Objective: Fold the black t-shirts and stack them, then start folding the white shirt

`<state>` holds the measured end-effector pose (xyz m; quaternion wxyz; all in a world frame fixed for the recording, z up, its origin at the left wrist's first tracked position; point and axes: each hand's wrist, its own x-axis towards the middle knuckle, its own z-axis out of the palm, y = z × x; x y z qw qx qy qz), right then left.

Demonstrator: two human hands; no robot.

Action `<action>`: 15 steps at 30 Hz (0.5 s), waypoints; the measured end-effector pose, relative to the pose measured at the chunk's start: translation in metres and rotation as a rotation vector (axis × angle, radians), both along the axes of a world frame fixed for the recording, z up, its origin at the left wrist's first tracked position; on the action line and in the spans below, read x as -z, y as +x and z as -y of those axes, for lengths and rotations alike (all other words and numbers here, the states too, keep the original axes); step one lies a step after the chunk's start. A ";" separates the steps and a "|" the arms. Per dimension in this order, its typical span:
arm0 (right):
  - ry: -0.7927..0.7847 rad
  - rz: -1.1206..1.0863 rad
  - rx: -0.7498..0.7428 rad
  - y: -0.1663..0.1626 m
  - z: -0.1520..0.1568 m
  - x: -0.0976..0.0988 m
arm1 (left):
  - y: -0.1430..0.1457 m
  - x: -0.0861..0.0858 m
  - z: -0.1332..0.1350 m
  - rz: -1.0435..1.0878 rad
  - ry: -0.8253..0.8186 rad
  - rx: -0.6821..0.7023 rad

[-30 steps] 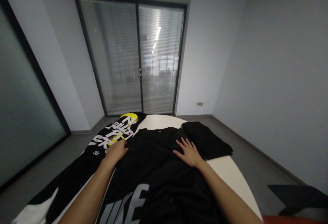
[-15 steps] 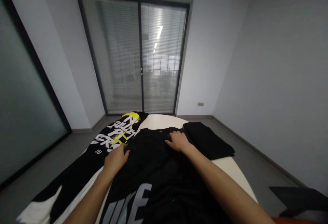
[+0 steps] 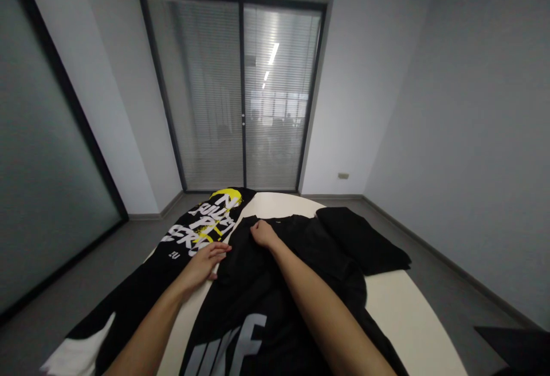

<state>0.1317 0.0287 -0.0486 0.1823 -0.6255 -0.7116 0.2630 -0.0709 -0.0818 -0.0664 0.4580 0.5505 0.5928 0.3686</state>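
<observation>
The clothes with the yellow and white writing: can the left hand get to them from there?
Probably yes. The left hand is right beside the clothes with the writing, and nothing seems to be in between. The right arm is off to the other side, so it shouldn't block.

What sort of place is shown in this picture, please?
Probably an office or a meeting room: it has framed glass panels with blinds, strip lights visible there, and a pale table.
</observation>
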 end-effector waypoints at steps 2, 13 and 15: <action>0.035 -0.057 0.023 0.006 -0.009 0.005 | 0.002 0.000 0.003 -0.094 0.030 0.072; 0.118 -0.244 -0.251 0.018 -0.022 0.026 | 0.010 0.002 0.013 -0.587 0.274 0.147; 0.136 -0.256 -0.303 0.015 -0.023 0.023 | 0.010 0.000 0.013 -0.621 0.272 0.155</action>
